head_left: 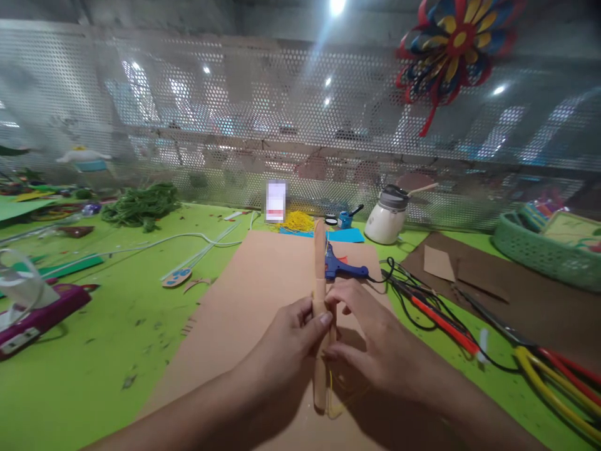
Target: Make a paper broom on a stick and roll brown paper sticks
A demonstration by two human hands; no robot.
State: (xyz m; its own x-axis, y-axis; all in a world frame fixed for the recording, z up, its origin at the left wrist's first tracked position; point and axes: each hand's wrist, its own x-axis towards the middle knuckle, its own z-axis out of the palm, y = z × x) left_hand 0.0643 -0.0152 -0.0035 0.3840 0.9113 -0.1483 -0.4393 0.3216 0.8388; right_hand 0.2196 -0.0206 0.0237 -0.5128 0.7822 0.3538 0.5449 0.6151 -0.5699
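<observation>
A long tan stick wrapped in foam (320, 263) stands up from between my hands, over a tan foam sheet (244, 313) on the green table. My left hand (291, 335) pinches the stick from the left, thumb pressed on it. From the right, my right hand (370, 338) closes its fingers round the same stick. A thin yellow thread (334, 401) dangles near the stick's lower end. A blue glue gun (340, 266) lies just beyond my hands.
Red, black and yellow wires (451, 326) lie at right beside brown sheets (498, 282) and a green basket (539, 254). A white jar (387, 216) stands at the back. Green yarn (141, 203) and a magenta tape dispenser (32, 310) are at left. A perforated metal screen (235, 119) holds a paper pinwheel (451, 41).
</observation>
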